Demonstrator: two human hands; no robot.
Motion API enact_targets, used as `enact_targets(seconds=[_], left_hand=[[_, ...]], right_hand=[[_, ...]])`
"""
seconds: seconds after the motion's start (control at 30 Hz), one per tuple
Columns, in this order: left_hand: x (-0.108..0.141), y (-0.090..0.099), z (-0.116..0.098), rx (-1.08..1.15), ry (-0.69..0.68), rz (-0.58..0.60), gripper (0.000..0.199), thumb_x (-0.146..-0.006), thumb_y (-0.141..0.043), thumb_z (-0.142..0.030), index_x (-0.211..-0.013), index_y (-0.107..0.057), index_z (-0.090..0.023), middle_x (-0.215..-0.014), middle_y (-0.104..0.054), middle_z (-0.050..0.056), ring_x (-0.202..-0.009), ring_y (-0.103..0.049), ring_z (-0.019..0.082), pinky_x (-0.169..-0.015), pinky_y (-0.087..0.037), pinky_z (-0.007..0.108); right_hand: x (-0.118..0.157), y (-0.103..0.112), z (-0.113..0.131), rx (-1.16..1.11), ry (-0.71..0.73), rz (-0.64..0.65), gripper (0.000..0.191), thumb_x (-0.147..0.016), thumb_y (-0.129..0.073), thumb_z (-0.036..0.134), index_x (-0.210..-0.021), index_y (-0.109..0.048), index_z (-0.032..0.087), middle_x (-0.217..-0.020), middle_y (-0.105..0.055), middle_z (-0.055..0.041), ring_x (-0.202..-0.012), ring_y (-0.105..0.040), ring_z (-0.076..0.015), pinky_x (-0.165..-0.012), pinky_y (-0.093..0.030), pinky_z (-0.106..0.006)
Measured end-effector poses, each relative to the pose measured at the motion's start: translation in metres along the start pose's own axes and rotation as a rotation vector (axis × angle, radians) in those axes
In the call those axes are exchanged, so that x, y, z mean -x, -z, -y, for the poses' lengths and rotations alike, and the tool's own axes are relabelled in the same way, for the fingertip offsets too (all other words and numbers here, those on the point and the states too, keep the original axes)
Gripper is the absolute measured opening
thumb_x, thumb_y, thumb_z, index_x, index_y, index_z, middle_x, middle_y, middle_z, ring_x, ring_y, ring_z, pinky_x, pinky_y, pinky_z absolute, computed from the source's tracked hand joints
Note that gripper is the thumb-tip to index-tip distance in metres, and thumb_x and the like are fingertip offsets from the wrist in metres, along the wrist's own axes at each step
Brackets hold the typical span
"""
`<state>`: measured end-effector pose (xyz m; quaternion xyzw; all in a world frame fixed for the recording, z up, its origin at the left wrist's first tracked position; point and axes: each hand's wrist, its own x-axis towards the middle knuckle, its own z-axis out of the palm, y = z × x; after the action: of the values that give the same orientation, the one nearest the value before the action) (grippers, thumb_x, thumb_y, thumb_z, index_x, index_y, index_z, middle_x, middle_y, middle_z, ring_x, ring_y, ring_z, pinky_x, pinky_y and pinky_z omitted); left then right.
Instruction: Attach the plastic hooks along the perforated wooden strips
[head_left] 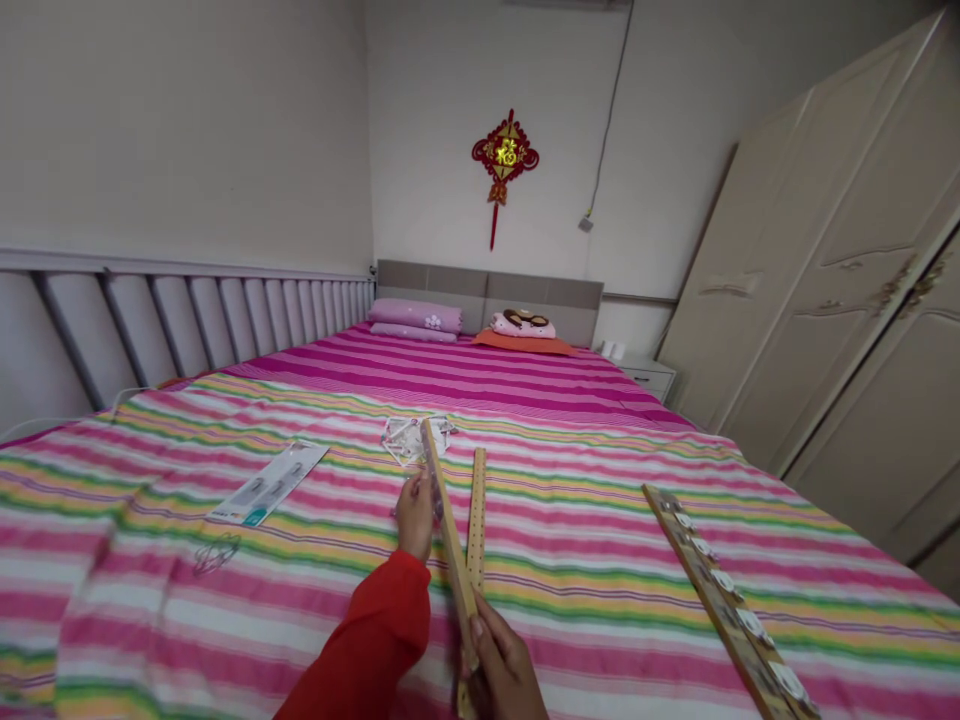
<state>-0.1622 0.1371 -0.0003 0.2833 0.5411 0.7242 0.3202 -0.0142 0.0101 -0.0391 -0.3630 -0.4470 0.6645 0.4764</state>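
Note:
My left hand (415, 516), in a red sleeve, holds the far part of a long wooden strip (448, 525) that is raised on edge over the striped bedspread (570, 500). My right hand (501, 668) grips the near end of the same strip. A second wooden strip (476, 515) with a row of small holes lies flat just right of it. Beyond the raised strip's far end sits a clear plastic bag of small parts (409, 437).
A third wooden strip with round metal fittings (724, 590) lies at the right. A white packaging card (268, 484) and a thin wire piece (216, 553) lie at the left. Pillows (416, 317) sit by the headboard; a wardrobe (847, 300) stands right of the bed.

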Motion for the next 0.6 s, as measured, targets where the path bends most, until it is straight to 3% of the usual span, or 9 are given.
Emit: enact_targets(seconds=[0.17,0.37,0.47,0.6], left_hand=[[-0.012,0.004,0.008,-0.081,-0.052,-0.037,0.037,-0.067,-0.059,-0.046,-0.085,-0.066,-0.014,-0.075,-0.068,0.005,-0.069,-0.061,0.017,-0.062,-0.047,0.026],[-0.024,0.016,0.012,-0.245,-0.141,-0.069,0.022,-0.070,-0.053,-0.036,-0.068,-0.062,-0.017,-0.065,-0.065,0.002,-0.067,-0.060,0.018,-0.062,-0.047,0.028],[-0.031,0.019,0.012,-0.271,-0.174,-0.064,0.019,-0.071,-0.052,-0.030,-0.078,-0.065,-0.017,-0.077,-0.069,0.005,-0.076,-0.063,0.020,-0.071,-0.050,0.031],[-0.039,0.021,0.010,-0.285,-0.203,-0.031,0.031,-0.073,-0.053,-0.024,-0.101,-0.065,-0.016,-0.107,-0.068,0.010,-0.102,-0.061,0.022,-0.090,-0.047,0.034]], right_hand=[[0.004,0.005,-0.002,-0.017,0.018,0.017,0.074,-0.069,-0.066,0.062,-0.124,-0.058,0.012,-0.055,-0.053,0.0025,-0.051,-0.045,-0.0112,-0.050,-0.035,-0.024],[0.006,0.009,-0.007,-0.143,-0.101,0.034,0.072,-0.069,-0.067,0.061,-0.124,-0.056,0.015,-0.054,-0.054,0.0031,-0.038,-0.032,-0.0046,-0.039,-0.022,-0.018],[0.007,0.014,-0.008,-0.139,-0.114,-0.004,0.071,-0.067,-0.068,0.062,-0.120,-0.059,0.014,-0.052,-0.054,0.0026,-0.036,-0.032,-0.0043,-0.038,-0.021,-0.017],[0.012,0.023,-0.012,-0.112,-0.071,-0.103,0.071,-0.065,-0.070,0.062,-0.115,-0.064,0.013,-0.048,-0.051,0.0022,-0.038,-0.038,-0.0063,-0.039,-0.024,-0.017]])
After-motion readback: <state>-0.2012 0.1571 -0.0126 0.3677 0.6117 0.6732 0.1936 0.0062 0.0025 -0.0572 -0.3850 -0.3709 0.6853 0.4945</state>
